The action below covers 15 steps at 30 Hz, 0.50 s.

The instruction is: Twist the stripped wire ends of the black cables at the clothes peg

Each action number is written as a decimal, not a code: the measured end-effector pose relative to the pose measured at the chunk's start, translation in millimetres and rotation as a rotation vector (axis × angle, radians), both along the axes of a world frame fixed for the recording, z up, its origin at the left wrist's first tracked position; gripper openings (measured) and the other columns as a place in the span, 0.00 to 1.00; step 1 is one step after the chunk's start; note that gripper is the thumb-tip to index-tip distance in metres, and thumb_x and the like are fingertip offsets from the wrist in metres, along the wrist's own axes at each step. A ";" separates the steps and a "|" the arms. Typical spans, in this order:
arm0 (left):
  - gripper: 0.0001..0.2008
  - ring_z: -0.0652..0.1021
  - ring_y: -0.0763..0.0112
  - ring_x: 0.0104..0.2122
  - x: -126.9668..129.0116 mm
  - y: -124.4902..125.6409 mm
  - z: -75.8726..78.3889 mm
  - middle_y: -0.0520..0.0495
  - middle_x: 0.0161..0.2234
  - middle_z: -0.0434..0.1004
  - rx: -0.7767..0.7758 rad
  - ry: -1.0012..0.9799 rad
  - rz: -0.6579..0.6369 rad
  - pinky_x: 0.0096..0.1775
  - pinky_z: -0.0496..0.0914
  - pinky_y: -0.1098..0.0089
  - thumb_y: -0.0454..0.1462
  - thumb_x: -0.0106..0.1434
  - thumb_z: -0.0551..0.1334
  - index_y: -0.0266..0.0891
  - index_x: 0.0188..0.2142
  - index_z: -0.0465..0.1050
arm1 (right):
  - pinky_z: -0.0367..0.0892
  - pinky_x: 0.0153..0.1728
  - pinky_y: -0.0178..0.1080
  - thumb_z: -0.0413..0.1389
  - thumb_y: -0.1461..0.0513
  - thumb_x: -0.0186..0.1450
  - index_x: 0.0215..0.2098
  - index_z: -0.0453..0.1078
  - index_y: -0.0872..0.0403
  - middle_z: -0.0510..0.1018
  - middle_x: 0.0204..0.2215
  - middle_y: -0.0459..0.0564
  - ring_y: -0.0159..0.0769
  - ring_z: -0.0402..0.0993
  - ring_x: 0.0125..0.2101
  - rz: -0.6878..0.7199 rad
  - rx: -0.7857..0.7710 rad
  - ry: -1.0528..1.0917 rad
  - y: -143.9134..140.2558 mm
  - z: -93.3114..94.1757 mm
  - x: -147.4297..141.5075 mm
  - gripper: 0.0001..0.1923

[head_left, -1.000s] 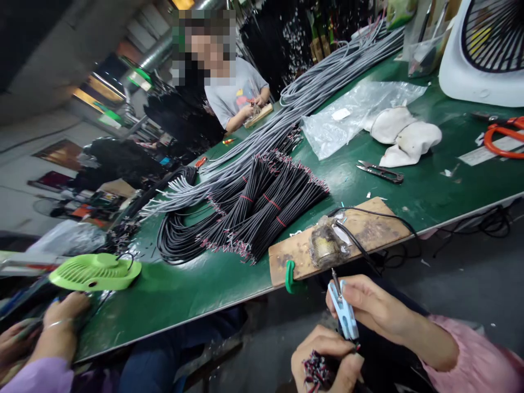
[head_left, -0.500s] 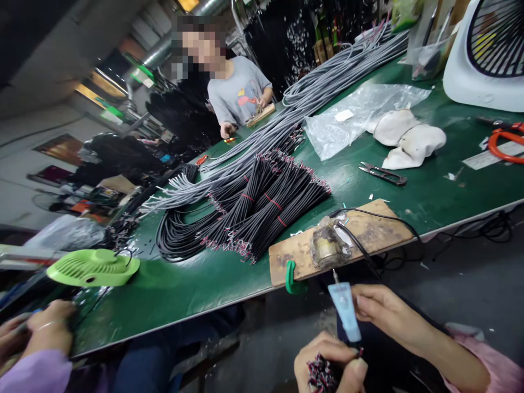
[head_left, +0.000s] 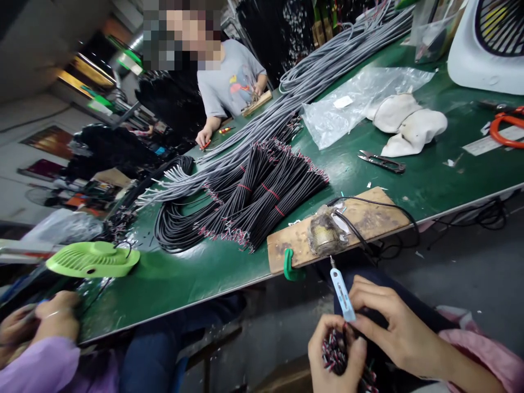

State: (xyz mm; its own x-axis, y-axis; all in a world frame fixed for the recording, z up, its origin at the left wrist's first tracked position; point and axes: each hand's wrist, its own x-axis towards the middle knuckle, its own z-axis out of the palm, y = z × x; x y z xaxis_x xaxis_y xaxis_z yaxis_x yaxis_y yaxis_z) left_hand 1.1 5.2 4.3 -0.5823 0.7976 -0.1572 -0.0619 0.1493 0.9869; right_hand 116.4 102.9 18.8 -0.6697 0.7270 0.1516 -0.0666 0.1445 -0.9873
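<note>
Left hand: the left hand [head_left: 333,357] sits lowest in view, below the table edge, fingers curled shut round a bunch of wire ends [head_left: 332,355] with red, white and black tips.
Right hand: the right hand [head_left: 388,325] is just beside it, fingers pinched on a pale blue tool [head_left: 341,292]; its lower end touches the wire ends.
Tool axis: long axis near upright, leaning left at the top; the thin metal tip points up toward the table edge.
Open room: bare grey floor lies on both sides of the hands; overhead the table edge is close.
Table edge: a wooden board [head_left: 368,221] overhangs the green table [head_left: 184,278], held by a green clamp [head_left: 289,264], with a black cord looping off it.
Further on: bundles of black cables [head_left: 262,202], then grey cables [head_left: 311,82], small snips [head_left: 382,162].
Left side: another person's hands [head_left: 45,322] by a green fan [head_left: 93,259].
Far end: a person in a grey shirt [head_left: 229,82].
</note>
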 end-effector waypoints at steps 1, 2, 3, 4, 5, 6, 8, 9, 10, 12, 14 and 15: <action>0.15 0.71 0.72 0.22 0.8 1.0 0.7 0.53 0.22 0.69 0.028 -0.022 -0.001 0.27 0.69 0.73 0.46 0.51 0.72 0.38 0.26 0.74 | 0.61 0.43 0.41 0.51 0.63 0.70 0.31 0.68 0.53 0.73 0.29 0.48 0.38 0.68 0.33 -0.008 0.006 0.004 -0.3 -0.5 0.5 0.09; 0.14 0.70 0.74 0.21 1.9 1.7 1.2 0.54 0.21 0.68 0.056 -0.040 0.012 0.26 0.69 0.75 0.45 0.52 0.72 0.38 0.25 0.73 | 0.62 0.41 0.40 0.50 0.63 0.70 0.32 0.67 0.53 0.72 0.30 0.48 0.38 0.68 0.33 -0.017 0.014 0.005 -0.9 -1.1 1.0 0.09; 0.14 0.69 0.76 0.20 3.3 2.1 1.4 0.54 0.21 0.68 0.078 -0.064 0.029 0.24 0.67 0.76 0.45 0.53 0.71 0.39 0.24 0.72 | 0.62 0.39 0.39 0.49 0.64 0.70 0.32 0.67 0.53 0.72 0.30 0.48 0.37 0.67 0.33 -0.024 0.021 0.004 -1.5 -1.7 1.4 0.09; 0.14 0.68 0.78 0.19 4.8 2.4 1.4 0.55 0.22 0.68 0.094 -0.099 0.043 0.22 0.65 0.78 0.45 0.54 0.71 0.39 0.23 0.71 | 0.62 0.39 0.39 0.49 0.64 0.70 0.33 0.66 0.53 0.71 0.30 0.48 0.37 0.67 0.34 -0.028 0.027 0.001 -2.3 -2.4 1.8 0.09; 0.15 0.66 0.80 0.16 6.0 2.4 1.1 0.55 0.22 0.68 0.106 -0.143 0.052 0.19 0.62 0.79 0.45 0.54 0.71 0.39 0.23 0.71 | 0.62 0.39 0.39 0.48 0.64 0.70 0.33 0.66 0.53 0.71 0.31 0.48 0.37 0.67 0.34 -0.032 0.030 -0.002 -3.0 -3.0 2.1 0.08; 0.16 0.64 0.83 0.13 6.9 2.2 0.7 0.56 0.22 0.68 0.113 -0.192 0.055 0.16 0.59 0.80 0.45 0.55 0.70 0.39 0.22 0.70 | 0.62 0.39 0.39 0.48 0.65 0.70 0.34 0.66 0.53 0.71 0.31 0.48 0.37 0.67 0.34 -0.031 0.031 -0.003 -3.6 -3.8 2.4 0.08; 0.17 0.58 0.87 0.08 6.8 1.3 -0.3 0.57 0.20 0.67 0.107 -0.254 0.039 0.12 0.51 0.80 0.47 0.57 0.68 0.38 0.22 0.71 | 0.62 0.40 0.39 0.48 0.64 0.70 0.33 0.67 0.53 0.71 0.30 0.48 0.37 0.67 0.33 -0.031 0.012 0.000 -4.7 -5.3 2.6 0.09; 0.17 0.58 0.87 0.07 6.0 0.6 -0.8 0.57 0.18 0.67 0.103 -0.241 0.030 0.12 0.52 0.79 0.47 0.58 0.68 0.38 0.21 0.72 | 0.61 0.40 0.40 0.49 0.64 0.70 0.32 0.67 0.53 0.72 0.29 0.48 0.37 0.67 0.33 -0.029 0.001 0.005 -5.1 -6.1 2.6 0.09; 0.18 0.61 0.86 0.08 5.0 -0.2 -1.3 0.57 0.18 0.67 0.099 -0.195 0.034 0.13 0.55 0.79 0.47 0.58 0.68 0.38 0.20 0.72 | 0.61 0.41 0.40 0.50 0.63 0.70 0.32 0.68 0.53 0.72 0.29 0.48 0.37 0.68 0.33 -0.027 -0.008 0.012 -5.6 -6.7 2.4 0.09; 0.17 0.69 0.79 0.14 3.1 -2.3 -2.8 0.54 0.18 0.70 0.080 -0.070 0.069 0.20 0.64 0.78 0.46 0.55 0.70 0.37 0.19 0.73 | 0.61 0.43 0.42 0.54 0.60 0.68 0.34 0.70 0.54 0.74 0.31 0.49 0.39 0.69 0.34 -0.022 -0.012 0.025 -6.6 -7.2 1.4 0.07; 0.14 0.75 0.71 0.23 2.3 -4.4 -4.6 0.51 0.21 0.75 0.037 0.030 0.118 0.28 0.70 0.75 0.45 0.50 0.74 0.38 0.21 0.75 | 0.61 0.44 0.43 0.57 0.58 0.66 0.33 0.71 0.54 0.74 0.31 0.50 0.40 0.69 0.35 -0.013 -0.006 0.040 -7.0 -6.2 -0.1 0.07; 0.14 0.76 0.67 0.26 2.3 -5.2 -5.5 0.49 0.23 0.77 0.008 0.056 0.130 0.30 0.72 0.73 0.44 0.48 0.75 0.38 0.24 0.77 | 0.61 0.44 0.43 0.57 0.58 0.66 0.32 0.70 0.54 0.74 0.30 0.49 0.40 0.69 0.34 -0.022 -0.006 0.045 -6.8 -5.3 -0.9 0.08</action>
